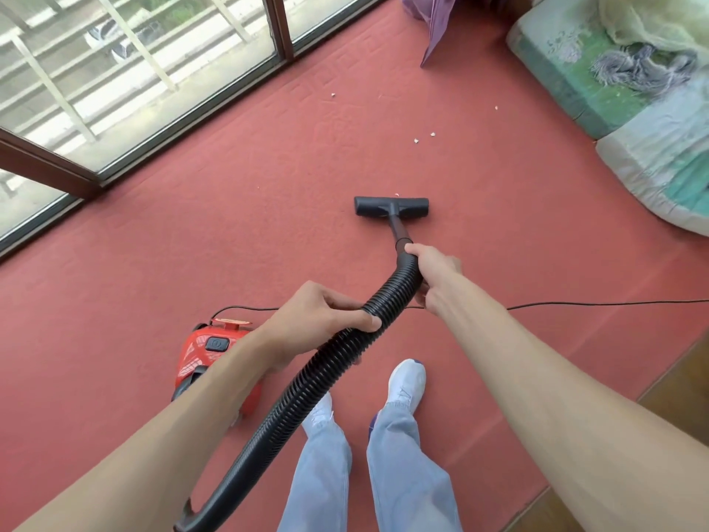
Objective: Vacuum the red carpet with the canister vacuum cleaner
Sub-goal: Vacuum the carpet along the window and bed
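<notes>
Right grip (433,271) holds hose (333,360) just behind nozzle (391,206).

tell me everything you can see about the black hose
The hose is black, ribbed, seemingly flexible plastic. It rises in a long curve from the frame's bottom edge to the smooth wand leading to the floor head. The left hand grips it mid-length; the right hand grips its top end. Its join to the canister is out of view.

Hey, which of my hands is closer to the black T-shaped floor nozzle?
Right. The right hand grips the ribbed black plastic hose just behind the black T-shaped floor nozzle; the left hand holds the hose farther back.
</notes>
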`<state>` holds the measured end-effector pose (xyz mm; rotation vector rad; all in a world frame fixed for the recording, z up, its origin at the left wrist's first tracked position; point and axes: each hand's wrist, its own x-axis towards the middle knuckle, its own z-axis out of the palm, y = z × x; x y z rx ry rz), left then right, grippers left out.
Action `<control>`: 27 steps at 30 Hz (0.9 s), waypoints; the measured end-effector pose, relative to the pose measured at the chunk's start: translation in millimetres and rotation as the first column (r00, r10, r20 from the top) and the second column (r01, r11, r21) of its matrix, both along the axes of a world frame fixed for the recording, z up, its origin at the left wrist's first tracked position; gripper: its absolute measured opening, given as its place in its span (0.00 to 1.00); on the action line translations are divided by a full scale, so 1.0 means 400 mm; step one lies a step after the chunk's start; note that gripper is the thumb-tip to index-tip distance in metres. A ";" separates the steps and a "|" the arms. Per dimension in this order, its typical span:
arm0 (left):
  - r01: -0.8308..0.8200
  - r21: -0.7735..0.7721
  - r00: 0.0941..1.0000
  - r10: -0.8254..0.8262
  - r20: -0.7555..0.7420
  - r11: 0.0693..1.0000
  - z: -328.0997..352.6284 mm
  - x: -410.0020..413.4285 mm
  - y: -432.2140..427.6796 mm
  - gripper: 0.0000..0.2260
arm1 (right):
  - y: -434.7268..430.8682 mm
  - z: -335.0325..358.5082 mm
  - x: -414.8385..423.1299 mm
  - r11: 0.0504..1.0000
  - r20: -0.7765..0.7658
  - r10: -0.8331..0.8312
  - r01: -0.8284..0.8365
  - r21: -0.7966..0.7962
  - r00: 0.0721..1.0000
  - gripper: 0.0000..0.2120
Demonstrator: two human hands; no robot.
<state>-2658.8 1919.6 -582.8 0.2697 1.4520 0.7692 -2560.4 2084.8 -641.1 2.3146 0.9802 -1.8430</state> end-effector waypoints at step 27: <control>0.228 -0.071 0.973 -0.230 -0.026 0.971 0.033 -0.061 0.135 0.07 | 0.109 -0.056 0.034 0.980 -0.057 0.141 -0.148 -0.134 0.988 0.27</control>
